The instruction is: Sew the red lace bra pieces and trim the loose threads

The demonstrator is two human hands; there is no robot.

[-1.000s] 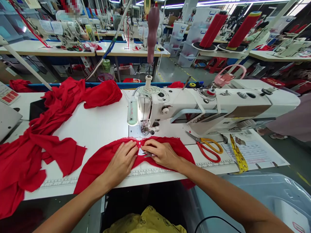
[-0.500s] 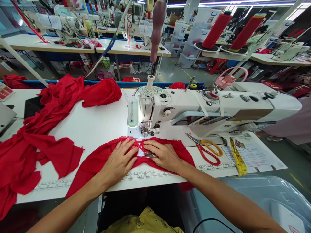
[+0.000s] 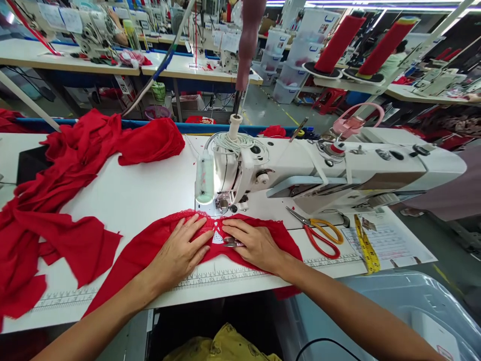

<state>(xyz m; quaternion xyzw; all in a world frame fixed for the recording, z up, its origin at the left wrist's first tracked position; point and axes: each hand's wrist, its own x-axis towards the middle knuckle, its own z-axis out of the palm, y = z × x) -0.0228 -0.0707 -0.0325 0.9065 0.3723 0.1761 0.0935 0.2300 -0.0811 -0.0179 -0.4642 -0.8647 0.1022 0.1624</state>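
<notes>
A red lace-edged garment piece (image 3: 146, 250) lies spread along the front of the sewing table, below the presser foot (image 3: 222, 203) of a white sewing machine (image 3: 293, 165). My left hand (image 3: 184, 248) rests flat on its left part with the fingers extended. My right hand (image 3: 255, 245) presses on the right part, its fingers curled around small metal thread snips (image 3: 233, 242), which are mostly hidden under the palm. Between my hands, crossed red straps span a gap (image 3: 217, 235) in the garment, and the white table shows through.
Orange-and-red-handled scissors (image 3: 319, 233) lie right of the garment, beside a yellow tape measure (image 3: 366, 245) on a printed sheet (image 3: 398, 240). Red fabric (image 3: 75, 190) is heaped on the left. A ruler strip (image 3: 210, 277) runs along the front edge, with a clear plastic bin (image 3: 376, 296) below right.
The view has shifted slightly, so the red heap appears farther left. My hands stay on the garment in nearly the same place, with my left fingers slightly more spread.
</notes>
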